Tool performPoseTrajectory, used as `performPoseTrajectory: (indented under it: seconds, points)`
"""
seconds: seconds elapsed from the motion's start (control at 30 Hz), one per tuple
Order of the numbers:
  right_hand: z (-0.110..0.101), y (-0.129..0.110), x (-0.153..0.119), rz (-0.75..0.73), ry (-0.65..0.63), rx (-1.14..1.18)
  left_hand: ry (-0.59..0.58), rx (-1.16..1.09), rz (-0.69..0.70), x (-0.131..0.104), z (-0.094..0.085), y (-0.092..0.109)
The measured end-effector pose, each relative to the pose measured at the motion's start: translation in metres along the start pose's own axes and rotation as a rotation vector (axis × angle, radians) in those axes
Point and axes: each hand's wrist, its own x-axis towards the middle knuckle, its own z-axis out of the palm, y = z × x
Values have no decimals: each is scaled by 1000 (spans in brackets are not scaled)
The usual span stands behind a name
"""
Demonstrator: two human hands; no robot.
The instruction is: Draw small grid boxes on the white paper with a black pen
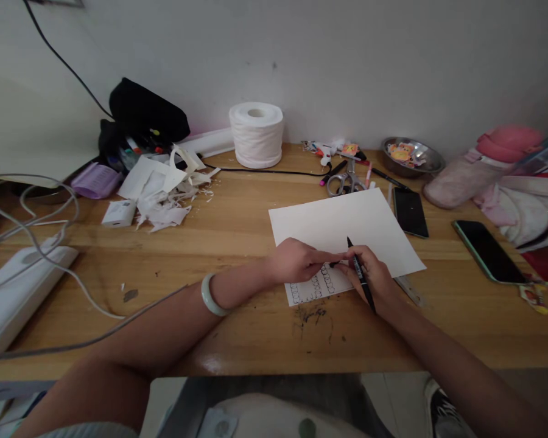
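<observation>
My right hand (375,280) is closed around a black marker pen (361,277), its dark tip slanting up and away from me. My left hand (296,260) rests on a white sheet of paper (342,219), index finger stretched out to touch the right hand's fingertips and the other fingers bent. Rows of small black loops (327,281) are drawn on the sheet's near end, partly covered by the left hand. Between the hands shows a small dark spot (334,264); I cannot make out whether it is ink or an object.
Scissors (344,182), a glue gun (323,153) and a metal bowl (413,159) lie beyond the sheet. Two phones (488,252) and a pink-lidded bottle (470,170) are at right. A paper roll (256,137), paper scraps (164,191) and a white power strip (22,280) stand leftward.
</observation>
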Motion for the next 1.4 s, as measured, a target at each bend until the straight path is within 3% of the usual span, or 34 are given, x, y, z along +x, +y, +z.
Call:
performPoseTrajectory:
  seconds: [0.33,0.57,0.7,0.83,0.93,1.0,1.13,1.4]
  points:
    - [-5,-2,2,-58,-9,-13,-26,-22,-20,1,-1,1]
    - [-19,-9,-5,-137,279,-6,-48,-29,-39,3,0,0]
    - [-22,-4,-15,-365,353,-101,-50,-18,-48,3,0,1]
    - [-19,-4,-16,-545,212,-277,-54,-12,-45,3,-1,1]
    - [-14,-12,-10,-480,-5,-356,-56,-3,-49,3,-1,1]
    - [-12,-18,-6,-382,-85,-422,-52,3,-48,3,0,0]
    - [-9,-18,-5,-280,-122,-440,-40,0,-38,3,2,-1]
    - [-4,5,-8,-332,-185,-379,-65,15,-52,3,0,1]
